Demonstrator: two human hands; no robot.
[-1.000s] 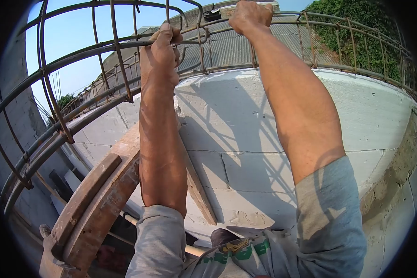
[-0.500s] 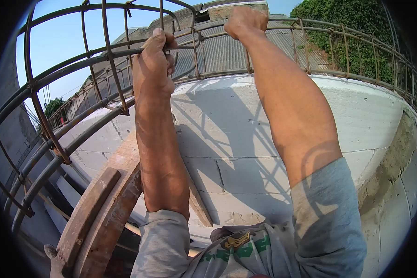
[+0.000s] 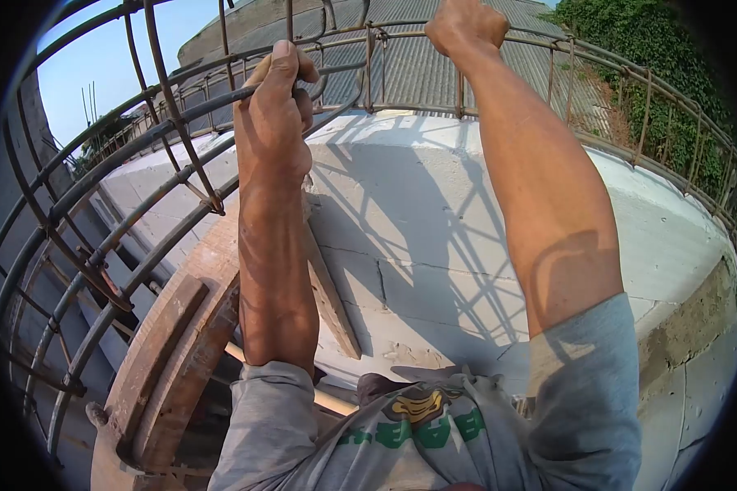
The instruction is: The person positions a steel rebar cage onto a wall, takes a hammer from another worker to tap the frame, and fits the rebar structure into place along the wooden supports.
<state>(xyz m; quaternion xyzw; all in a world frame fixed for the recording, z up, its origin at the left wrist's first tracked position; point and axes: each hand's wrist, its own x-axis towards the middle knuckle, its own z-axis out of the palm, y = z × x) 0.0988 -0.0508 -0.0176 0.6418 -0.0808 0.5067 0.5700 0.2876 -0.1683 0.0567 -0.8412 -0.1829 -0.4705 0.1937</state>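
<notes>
My left hand is closed around a long bar near the end of the left rebar cage, thumb pointing up. Bent bar ends reach past its fingers and overlap the near end of the right rebar cage. Farther right and higher, my right hand makes a fist at the top bar of that right cage. Its fingers face away, so the exact grip is partly hidden. Thin square ties join the long bars of both cages, which run along the top of the white block wall.
A wooden formwork board leans below my left arm, with a narrow wood strip beside it. Grey mortar edges the wall at right. Beyond stand a corrugated roof and green foliage.
My view has tilted down and shifted. The left cage sits lower in view, its hooked ends now overlapping the right cage more. My right hand appears higher and farther right.
</notes>
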